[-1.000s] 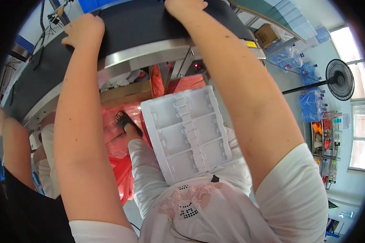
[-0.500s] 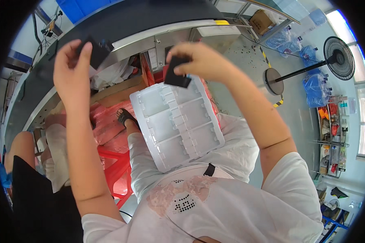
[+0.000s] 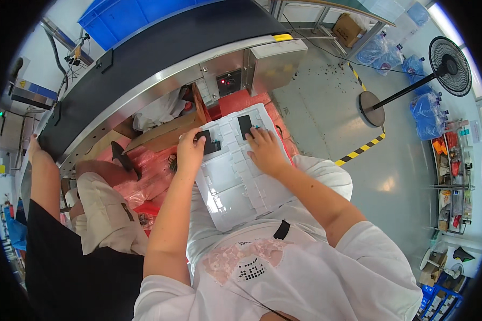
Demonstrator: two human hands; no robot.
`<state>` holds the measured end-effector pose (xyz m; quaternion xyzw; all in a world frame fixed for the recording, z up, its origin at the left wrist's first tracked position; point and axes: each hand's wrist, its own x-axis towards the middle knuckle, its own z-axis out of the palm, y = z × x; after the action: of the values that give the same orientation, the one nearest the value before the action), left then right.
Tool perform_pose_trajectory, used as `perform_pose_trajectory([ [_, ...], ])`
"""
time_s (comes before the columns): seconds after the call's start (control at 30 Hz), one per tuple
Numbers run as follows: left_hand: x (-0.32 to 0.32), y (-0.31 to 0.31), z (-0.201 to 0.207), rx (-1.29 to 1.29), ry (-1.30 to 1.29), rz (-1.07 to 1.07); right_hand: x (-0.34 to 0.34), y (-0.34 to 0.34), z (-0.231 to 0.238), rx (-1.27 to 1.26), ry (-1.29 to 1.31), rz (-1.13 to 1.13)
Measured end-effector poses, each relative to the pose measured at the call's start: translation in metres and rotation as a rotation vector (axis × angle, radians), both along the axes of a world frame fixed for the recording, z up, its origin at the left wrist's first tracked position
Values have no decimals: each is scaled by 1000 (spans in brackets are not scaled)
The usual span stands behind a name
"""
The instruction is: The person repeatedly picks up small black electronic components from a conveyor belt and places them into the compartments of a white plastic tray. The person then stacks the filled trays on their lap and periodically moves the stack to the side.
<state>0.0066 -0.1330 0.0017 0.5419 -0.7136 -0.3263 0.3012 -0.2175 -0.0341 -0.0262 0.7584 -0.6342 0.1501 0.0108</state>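
Observation:
A white plastic tray [image 3: 225, 195] with several shallow compartments rests on my lap. At its far left compartment, my left hand [image 3: 190, 152] pinches a flat black rectangular piece [image 3: 213, 145] between thumb and fingers. Another flat black piece [image 3: 245, 126] lies in the far right compartment. Over its near edge, my right hand [image 3: 268, 152] is spread, with the fingertips touching or just beside the piece. The nearer compartments hold nothing that I can see.
Beyond the tray runs a black conveyor belt [image 3: 160, 51] with a blue crate [image 3: 128, 21] behind it. A person's hand [image 3: 35, 150] touches the belt's left end. A metal box [image 3: 276, 67] juts out at the belt's right end. A standing fan [image 3: 449, 67] is at right.
Both hands have come down from above the belt edge to the tray, bringing the black pieces into its far compartments. The right hand's fingers have spread. At left, the other person's arm has reached the belt.

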Motion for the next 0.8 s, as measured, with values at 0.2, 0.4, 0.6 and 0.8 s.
perform_pose_trajectory([
  [0.2, -20, 43, -16, -379, -490, -97, -3, 14, 4, -19, -59, 27],
  [0.4, -16, 62, -23, -383, -421, -132, 8, -42, 87, 333, -553, -20],
  [0.6, 7, 10, 106, -576, 177, -104, 47, -138, 212, -604, -662, 395],
  [0.8, 71, -153, 206, -830, -246, 639, 79, -265, 249, -350, -241, -116],
])
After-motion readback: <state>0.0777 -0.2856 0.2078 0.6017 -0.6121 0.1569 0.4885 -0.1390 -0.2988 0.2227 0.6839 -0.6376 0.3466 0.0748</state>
